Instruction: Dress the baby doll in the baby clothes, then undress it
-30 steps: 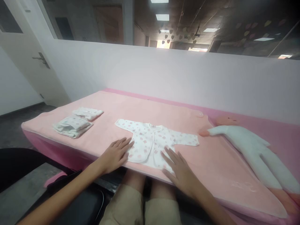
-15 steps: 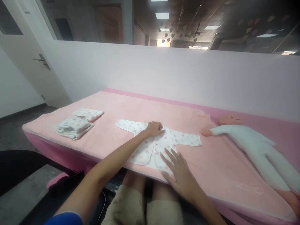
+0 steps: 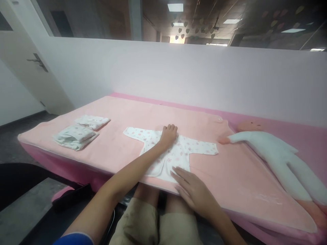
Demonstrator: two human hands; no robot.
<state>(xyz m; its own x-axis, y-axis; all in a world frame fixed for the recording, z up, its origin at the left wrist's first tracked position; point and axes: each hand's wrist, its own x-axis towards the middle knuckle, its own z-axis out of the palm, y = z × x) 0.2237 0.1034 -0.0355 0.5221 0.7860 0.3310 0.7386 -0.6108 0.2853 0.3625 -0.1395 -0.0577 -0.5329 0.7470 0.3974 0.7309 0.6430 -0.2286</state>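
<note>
A small white baby shirt (image 3: 178,151) with a pink print lies spread flat, sleeves out, on the pink blanket (image 3: 133,115) in front of me. My left hand (image 3: 168,134) reaches over the shirt and rests at its collar with the fingers curled down on the cloth. At the shirt's bottom hem my right hand (image 3: 191,187) lies flat, fingers stretched out and pressing the fabric.
Two folded piles of printed baby clothes (image 3: 75,136) (image 3: 92,121) lie at the left of the blanket. A doll in a pale blue suit (image 3: 276,156) lies on its back at the right. A white wall runs behind the table; a door stands at far left.
My left hand moved from the shirt's lower left edge up to the collar and curled there. The right hand slid slightly toward me along the hem.
</note>
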